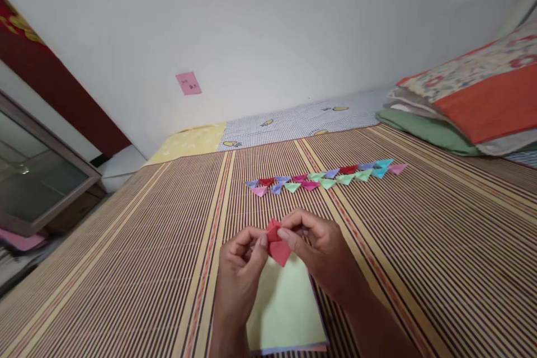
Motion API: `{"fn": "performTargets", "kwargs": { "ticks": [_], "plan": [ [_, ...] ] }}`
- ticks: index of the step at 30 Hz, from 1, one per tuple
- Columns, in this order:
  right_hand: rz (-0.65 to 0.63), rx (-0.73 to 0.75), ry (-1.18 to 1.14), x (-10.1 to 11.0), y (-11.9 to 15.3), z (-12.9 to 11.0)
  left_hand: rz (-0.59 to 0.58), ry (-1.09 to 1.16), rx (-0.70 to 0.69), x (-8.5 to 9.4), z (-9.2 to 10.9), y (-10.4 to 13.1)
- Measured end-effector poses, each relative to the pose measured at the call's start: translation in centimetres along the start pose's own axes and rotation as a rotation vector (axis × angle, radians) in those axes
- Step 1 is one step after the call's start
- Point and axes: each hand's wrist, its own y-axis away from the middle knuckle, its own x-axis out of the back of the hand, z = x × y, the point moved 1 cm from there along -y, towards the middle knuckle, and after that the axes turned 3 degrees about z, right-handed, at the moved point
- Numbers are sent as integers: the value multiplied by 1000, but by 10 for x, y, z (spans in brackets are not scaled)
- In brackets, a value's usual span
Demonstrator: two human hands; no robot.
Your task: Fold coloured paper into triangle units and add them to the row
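Between my two hands is a small folded red paper (pixel 280 251), raised over a pale green pad or stack of paper (pixel 289 313). My left hand (pixel 241 263) pinches its left edge between thumb and fingers. On the other side, my right hand (pixel 316 246) grips the paper's upper right part, thumb across the front. The paper has a pointed lower end and a folded upper part. Beyond the hands, several small folded paper triangles (pixel 310 185) in pink, red, purple, green and blue lie in two rows on the striped mat (pixel 168 246).
At the right edge sits a pile of folded bedding (pixel 495 100). A patterned cloth (pixel 285 120) runs along the white wall, where a pink note (pixel 188 83) is stuck. A glass-fronted cabinet (pixel 37 162) stands at the left.
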Motion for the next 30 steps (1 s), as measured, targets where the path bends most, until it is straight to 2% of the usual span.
{"fn": "performTargets", "kwargs": {
  "ticks": [11,18,30],
  "plan": [
    [-29,77,4,-1,-2,-2,14,-32,-25,-8,8,2],
    [44,79,88,-5,-1,-4,-33,24,16,-9,4,4],
    [104,55,174,-3,2,0,-40,-65,0,-12,7,6]
  ]
}}
